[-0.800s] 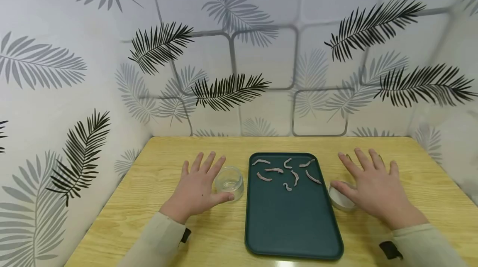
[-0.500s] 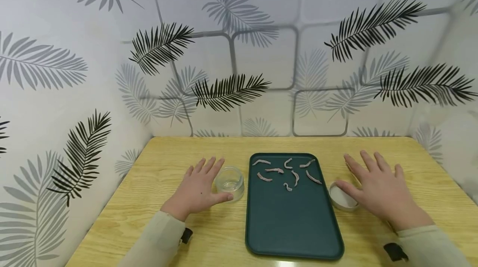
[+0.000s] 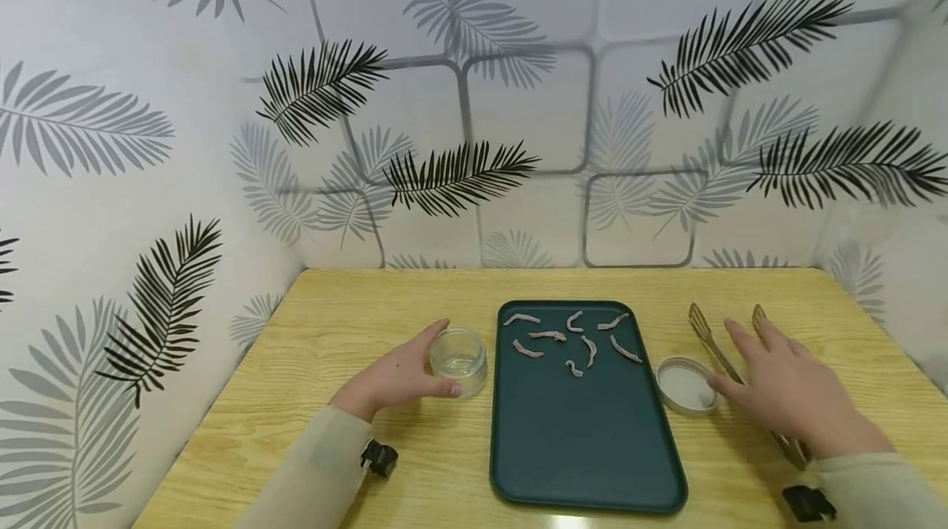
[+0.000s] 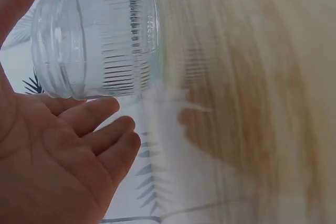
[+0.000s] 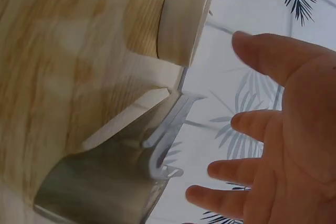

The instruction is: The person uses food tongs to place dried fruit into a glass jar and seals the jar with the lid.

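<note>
My left hand point(image 3: 394, 374) is beside a clear glass jar point(image 3: 457, 364), thumb on the near side and fingers on the far side. In the left wrist view the ribbed jar point(image 4: 100, 40) stands between the thumb and the loosely bent fingers, with no firm grip showing. My right hand point(image 3: 796, 397) hovers with spread fingers over metal tongs point(image 3: 713, 340), partly hiding them. The right wrist view has the tongs point(image 5: 100, 182) below the fingers and apart from them. A round shallow lid point(image 3: 687, 386) lies by the right thumb.
Between the hands lies a dark green tray point(image 3: 585, 447). Several thin, pinkish curled strips point(image 3: 548, 336) lie spread over its far half. The wooden table point(image 3: 385, 290) ends at a leaf-patterned wall point(image 3: 518, 208).
My left hand has lowered and its fingers have come together around the jar's side. My right hand has moved right and nearer, uncovering more of the tongs and lid.
</note>
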`<state>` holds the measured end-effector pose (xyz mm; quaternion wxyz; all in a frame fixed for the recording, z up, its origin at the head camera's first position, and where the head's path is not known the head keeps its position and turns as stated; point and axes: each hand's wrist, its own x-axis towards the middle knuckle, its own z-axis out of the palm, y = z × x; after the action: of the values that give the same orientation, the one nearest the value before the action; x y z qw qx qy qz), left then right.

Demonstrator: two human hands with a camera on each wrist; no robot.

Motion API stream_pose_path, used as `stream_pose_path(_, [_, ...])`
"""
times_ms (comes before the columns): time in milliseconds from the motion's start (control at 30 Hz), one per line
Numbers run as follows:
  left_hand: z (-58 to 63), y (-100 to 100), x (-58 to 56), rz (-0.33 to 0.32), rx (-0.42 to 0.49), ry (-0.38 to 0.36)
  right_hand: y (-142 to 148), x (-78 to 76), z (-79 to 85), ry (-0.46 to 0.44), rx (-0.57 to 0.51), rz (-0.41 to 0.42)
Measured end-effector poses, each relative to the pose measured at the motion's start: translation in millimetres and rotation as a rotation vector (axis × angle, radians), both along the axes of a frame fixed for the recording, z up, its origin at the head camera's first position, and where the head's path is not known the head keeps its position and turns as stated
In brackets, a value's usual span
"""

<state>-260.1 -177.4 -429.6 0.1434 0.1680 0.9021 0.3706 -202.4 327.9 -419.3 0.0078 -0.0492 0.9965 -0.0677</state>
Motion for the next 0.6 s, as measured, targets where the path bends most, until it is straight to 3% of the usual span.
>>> stream_pose_path(367, [-14.9, 1, -12.9, -0.002, 0.164, -0.11, 18, 5.4, 1.9, -0.224, -0.072, -0.096])
stream_pose_path(600, [-20.8, 3, -15.7, -0.022, 0.215, -0.103, 22, 2.0, -2.7, -0.331, -0.126, -0.091])
